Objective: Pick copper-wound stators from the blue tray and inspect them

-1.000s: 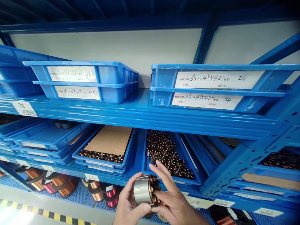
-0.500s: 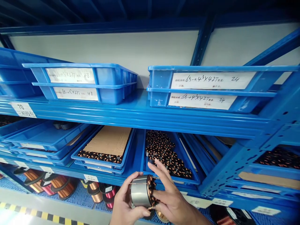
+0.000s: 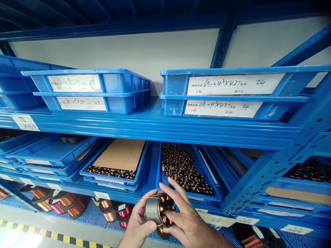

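Both of my hands hold one motor stator, a short grey metal cylinder with copper windings showing at its open end. My left hand grips the grey shell from the left with thumb below. My right hand cups the winding end, its fingers spread over the copper coils. The stator hangs in front of the lower shelf edge, just below a blue tray filled with several more copper-wound stators.
A blue steel rack carries stacked blue trays with handwritten labels on the upper shelf. A tray with a cardboard sheet lies left of the stator tray. Copper wire spools sit on the bottom level. Yellow-black floor tape runs at lower left.
The stator has turned in my hands so its copper winding end now faces the camera more. Both hands stay in the same place in front of the lower shelf.
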`<state>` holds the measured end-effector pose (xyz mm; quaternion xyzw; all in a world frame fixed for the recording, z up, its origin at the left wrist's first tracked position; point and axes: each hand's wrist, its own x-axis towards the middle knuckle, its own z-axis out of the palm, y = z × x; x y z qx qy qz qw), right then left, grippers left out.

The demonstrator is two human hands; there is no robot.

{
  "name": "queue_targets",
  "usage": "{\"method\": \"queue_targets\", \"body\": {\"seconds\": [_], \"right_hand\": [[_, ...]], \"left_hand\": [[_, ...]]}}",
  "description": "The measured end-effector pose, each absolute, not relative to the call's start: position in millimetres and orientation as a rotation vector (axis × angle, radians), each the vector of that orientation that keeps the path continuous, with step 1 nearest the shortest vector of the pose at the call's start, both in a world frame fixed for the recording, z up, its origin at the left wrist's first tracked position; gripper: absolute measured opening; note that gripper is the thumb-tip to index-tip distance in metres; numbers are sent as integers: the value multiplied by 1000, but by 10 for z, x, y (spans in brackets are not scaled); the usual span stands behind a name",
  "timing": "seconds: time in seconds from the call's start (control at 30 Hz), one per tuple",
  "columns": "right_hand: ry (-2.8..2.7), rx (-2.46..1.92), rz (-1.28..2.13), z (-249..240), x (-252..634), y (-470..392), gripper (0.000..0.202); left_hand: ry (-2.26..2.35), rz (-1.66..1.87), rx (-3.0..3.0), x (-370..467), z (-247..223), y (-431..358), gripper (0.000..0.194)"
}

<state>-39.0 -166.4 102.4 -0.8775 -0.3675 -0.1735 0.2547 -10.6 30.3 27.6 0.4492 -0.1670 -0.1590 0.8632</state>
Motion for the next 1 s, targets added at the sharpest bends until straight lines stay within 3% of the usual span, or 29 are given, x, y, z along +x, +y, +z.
{"method": "queue_targets", "body": {"seconds": [1.0], "right_hand": [[-959,-2371,-295,899,-247,-1617,8]], "left_hand": [[-109,-218,1033,-94,222,218,91]]}}
